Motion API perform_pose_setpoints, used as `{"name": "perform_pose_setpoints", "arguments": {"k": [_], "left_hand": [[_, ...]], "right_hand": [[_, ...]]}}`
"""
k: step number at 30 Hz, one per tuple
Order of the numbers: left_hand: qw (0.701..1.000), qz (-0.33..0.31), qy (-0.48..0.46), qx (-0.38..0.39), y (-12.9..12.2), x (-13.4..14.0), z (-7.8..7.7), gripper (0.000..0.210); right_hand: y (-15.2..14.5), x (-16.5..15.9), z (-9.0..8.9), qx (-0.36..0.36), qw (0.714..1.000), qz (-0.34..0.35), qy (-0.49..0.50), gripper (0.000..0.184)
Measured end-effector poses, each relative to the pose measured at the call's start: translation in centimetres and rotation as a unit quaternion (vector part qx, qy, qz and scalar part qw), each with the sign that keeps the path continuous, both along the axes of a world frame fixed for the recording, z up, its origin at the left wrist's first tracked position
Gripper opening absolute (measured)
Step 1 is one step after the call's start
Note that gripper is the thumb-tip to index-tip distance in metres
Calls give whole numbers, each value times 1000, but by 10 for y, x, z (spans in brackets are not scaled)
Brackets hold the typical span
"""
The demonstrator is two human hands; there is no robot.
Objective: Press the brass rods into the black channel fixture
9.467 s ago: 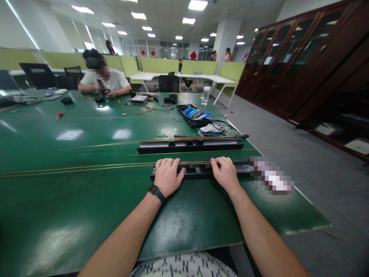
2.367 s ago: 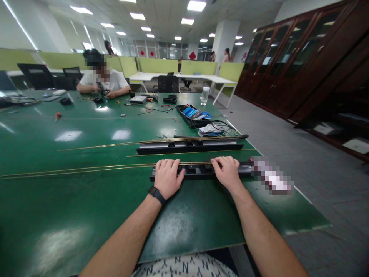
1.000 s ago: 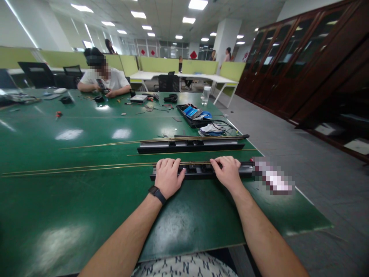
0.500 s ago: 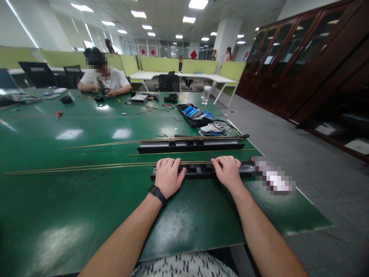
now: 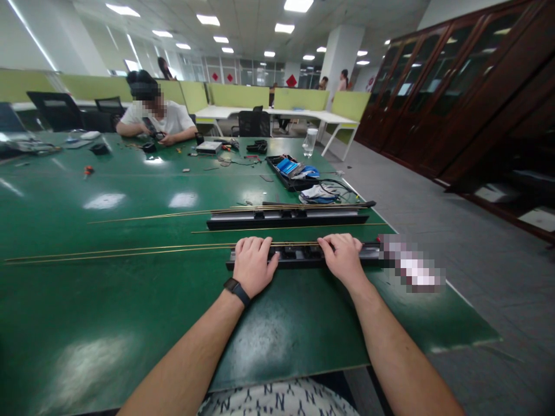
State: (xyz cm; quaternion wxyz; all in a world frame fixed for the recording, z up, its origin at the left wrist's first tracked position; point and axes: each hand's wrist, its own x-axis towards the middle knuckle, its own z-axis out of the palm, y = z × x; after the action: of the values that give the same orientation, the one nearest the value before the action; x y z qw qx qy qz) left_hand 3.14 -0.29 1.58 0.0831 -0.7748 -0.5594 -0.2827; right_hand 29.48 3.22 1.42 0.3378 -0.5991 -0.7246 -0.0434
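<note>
A long black power strip housing (image 5: pixel 299 256) lies across the green table (image 5: pixel 130 312) in front of me. My left hand (image 5: pixel 252 266), with a dark watch on its wrist, rests flat on the housing's left end. My right hand (image 5: pixel 344 258) presses on the housing right of the middle, fingertips on its top. Thin brass strips (image 5: pixel 130 251) run from the housing far out to the left. Past the right hand the housing's end is blurred out.
A second black housing (image 5: pixel 286 219) with more brass strips (image 5: pixel 173 215) lies just behind. Farther back are a black tray (image 5: pixel 289 172) of parts, cables and a clear cup (image 5: pixel 309 143). A seated person (image 5: pixel 156 118) works at the far left. The table's edge and grey floor are at right.
Almost nothing: both hands stay on the near housing; my right hand's fingers shift slightly along its top.
</note>
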Motion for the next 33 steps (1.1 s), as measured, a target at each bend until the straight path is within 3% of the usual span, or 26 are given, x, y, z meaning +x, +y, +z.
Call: {"name": "perform_pose_setpoints", "arguments": {"k": [33], "left_hand": [[1000, 1, 2, 1, -1, 1, 1, 34]], "right_hand": [[0, 0, -1, 1, 1000, -2, 5, 34]]}}
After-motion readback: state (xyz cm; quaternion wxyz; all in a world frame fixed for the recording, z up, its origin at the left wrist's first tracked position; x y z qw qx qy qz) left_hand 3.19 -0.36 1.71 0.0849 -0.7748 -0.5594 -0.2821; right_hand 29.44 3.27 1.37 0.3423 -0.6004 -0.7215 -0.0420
